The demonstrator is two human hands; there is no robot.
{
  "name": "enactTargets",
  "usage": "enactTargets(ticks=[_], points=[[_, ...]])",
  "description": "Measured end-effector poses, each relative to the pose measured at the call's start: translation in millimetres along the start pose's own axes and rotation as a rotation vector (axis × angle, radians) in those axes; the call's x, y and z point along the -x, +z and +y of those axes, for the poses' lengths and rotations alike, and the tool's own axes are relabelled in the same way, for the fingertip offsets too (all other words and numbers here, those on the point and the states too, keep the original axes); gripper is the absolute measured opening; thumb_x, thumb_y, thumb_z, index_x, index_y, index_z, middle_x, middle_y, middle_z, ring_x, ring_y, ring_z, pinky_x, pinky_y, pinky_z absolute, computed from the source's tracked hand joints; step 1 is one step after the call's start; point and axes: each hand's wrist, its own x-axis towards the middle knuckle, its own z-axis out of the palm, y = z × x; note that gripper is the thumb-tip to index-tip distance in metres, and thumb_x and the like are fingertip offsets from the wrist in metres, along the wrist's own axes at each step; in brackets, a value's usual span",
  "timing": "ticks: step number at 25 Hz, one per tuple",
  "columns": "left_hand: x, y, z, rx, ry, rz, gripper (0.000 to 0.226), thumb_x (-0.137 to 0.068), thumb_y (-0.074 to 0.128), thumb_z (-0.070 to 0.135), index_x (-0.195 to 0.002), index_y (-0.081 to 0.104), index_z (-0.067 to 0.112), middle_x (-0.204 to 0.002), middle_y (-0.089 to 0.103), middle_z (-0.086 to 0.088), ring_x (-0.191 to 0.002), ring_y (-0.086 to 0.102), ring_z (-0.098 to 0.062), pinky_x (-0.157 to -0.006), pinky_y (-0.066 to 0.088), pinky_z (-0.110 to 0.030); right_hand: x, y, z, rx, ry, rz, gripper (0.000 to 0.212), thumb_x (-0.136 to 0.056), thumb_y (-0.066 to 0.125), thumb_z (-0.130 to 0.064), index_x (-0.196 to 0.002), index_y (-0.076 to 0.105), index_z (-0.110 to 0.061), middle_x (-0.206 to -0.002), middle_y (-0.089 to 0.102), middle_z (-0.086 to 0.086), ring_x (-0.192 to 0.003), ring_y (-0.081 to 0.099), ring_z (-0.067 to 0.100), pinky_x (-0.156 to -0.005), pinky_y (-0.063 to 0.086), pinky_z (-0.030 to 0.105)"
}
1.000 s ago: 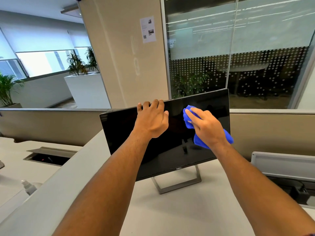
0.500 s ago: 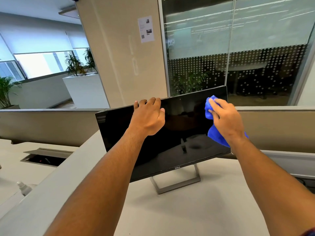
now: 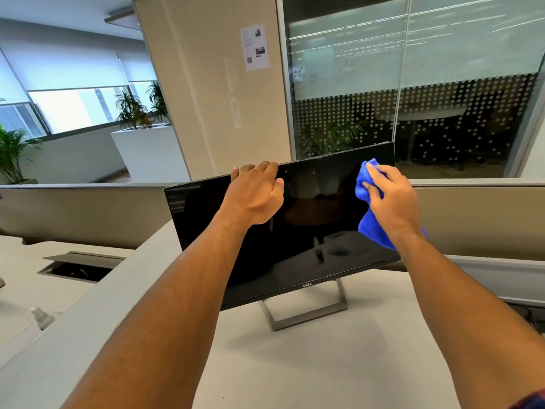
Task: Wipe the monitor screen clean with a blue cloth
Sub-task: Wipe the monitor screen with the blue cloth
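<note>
Office glass with a dotted frosting fills the upper right of the frame, a beige pillar stands at upper centre, and potted plants sit by the windows at upper left. Across the lower half runs a pale desk (image 3: 295,364), with an open cable hatch (image 3: 79,268) at middle left and the top of a small spray bottle (image 3: 39,315) at lower left.

At centre, the monitor (image 3: 295,240) stands on its metal stand (image 3: 306,308), its dark screen tilted back and slightly askew in the view. The left hand (image 3: 256,196) drapes over the top edge, fingers curled behind the bezel and thumb lying on the glass, clasping the panel to steady it. To the right, the right hand (image 3: 392,199) is bunched around the blue cloth (image 3: 371,214), pressing it against the screen's upper right corner, with a tail of cloth hanging below the wrist.

The step in hand looks like wiping the right-hand part of the screen. To do it well, keep the left hand's brace firm so the thin stand does not rock, press lightly, and draw overlapping strokes from that corner along the edge and downwards. The left thumb is likely to leave a mark on the glass, so that patch deserves a pass at the end. Tucking the loose tail in would give a flatter pad.
</note>
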Motion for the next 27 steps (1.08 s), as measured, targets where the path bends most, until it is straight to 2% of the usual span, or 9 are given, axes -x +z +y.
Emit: enactTargets(ticks=[3,6,9,12,15,18,21,24,27], points=[[1,-1,-1,0.002,0.008,-0.013,0.054,-0.107,0.026,0.033,-0.156,0.032,0.011,-0.162,0.035,-0.007,-0.149,0.029,-0.035,-0.124,0.014,-0.056,11,4,-11,-0.031,0.227,0.094,0.036,-0.097,0.058,-0.017,-0.132,0.062,-0.012,-0.123,0.06,0.006,-0.102,0.061,0.028,-0.083,0.051,0.037],[-1,-3,-2,0.002,0.009,-0.031,0.055,-0.107,0.025,0.034,-0.158,0.027,0.012,-0.165,0.029,-0.006,-0.151,0.024,-0.035,-0.124,0.012,-0.056,22,12,-16,0.026,-0.02,-0.015,0.036,-0.096,0.06,-0.013,-0.132,0.062,-0.01,-0.123,0.062,0.008,-0.1,0.061,0.03,-0.081,0.053,0.039],[-1,-3,-2,-0.008,0.004,-0.044,0.057,-0.107,0.023,0.034,-0.16,0.023,0.013,-0.167,0.025,-0.006,-0.153,0.02,-0.035,-0.125,0.01,-0.056,18,12,-28,0.006,0.135,0.047,0.036,-0.097,0.059,-0.016,-0.133,0.062,-0.011,-0.121,0.061,0.008,-0.098,0.061,0.031,-0.079,0.053,0.038],[-1,-2,-2,-0.023,0.009,-0.046,0.057,-0.107,0.023,0.035,-0.16,0.022,0.013,-0.167,0.023,-0.006,-0.153,0.019,-0.035,-0.125,0.01,-0.055,32,19,-45,0.077,-0.141,-0.041,0.036,-0.095,0.061,-0.013,-0.131,0.063,-0.009,-0.123,0.063,0.01,-0.092,0.06,0.034,-0.071,0.055,0.039],[-2,-3,-4,-0.024,0.012,-0.053,0.058,-0.107,0.021,0.037,-0.161,0.02,0.014,-0.168,0.021,-0.005,-0.154,0.018,-0.033,-0.126,0.009,-0.054,32,25,-72,0.009,0.064,0.044,0.036,-0.096,0.061,-0.014,-0.131,0.062,-0.007,-0.121,0.062,0.011,-0.094,0.06,0.033,-0.071,0.054,0.037],[-1,-1,-7,-0.031,0.027,-0.055,0.058,-0.107,0.021,0.036,-0.161,0.019,0.014,-0.169,0.019,-0.005,-0.155,0.016,-0.032,-0.126,0.008,-0.053,47,35,-93,0.072,-0.18,-0.035,0.036,-0.094,0.062,-0.01,-0.13,0.062,-0.005,-0.12,0.063,0.013,-0.088,0.061,0.03,-0.071,0.057,0.04],[-2,-2,-12,-0.034,0.038,-0.07,0.059,-0.107,0.021,0.038,-0.162,0.016,0.016,-0.17,0.014,-0.003,-0.156,0.013,-0.029,-0.126,0.007,-0.052,49,40,-116,-0.025,0.041,0.035,0.035,-0.094,0.063,-0.011,-0.129,0.061,-0.005,-0.115,0.061,0.012,-0.087,0.061,0.025,-0.07,0.058,0.038],[-4,-3,-15,-0.038,0.042,-0.1,0.059,-0.108,0.02,0.038,-0.163,0.012,0.018,-0.17,0.011,-0.001,-0.157,0.01,-0.024,-0.127,0.006,-0.049,64,49,-134,0.089,-0.355,-0.084,0.044,-0.09,0.067,-0.007,-0.133,0.059,-0.005,-0.118,0.061,0.015,-0.087,0.062,0.027,-0.071,0.058,0.038],[-3,-6,-26,0.0,0.099,-0.099,0.058,-0.108,0.022,0.035,-0.163,0.014,0.019,-0.17,0.013,0.0,-0.157,0.01,-0.019,-0.127,0.008,-0.042,64,53,-151,0.008,-0.093,-0.03,0.038,-0.096,0.061,-0.013,-0.132,0.058,-0.006,-0.114,0.062,0.011,-0.086,0.062,0.023,-0.069,0.058,0.036]])
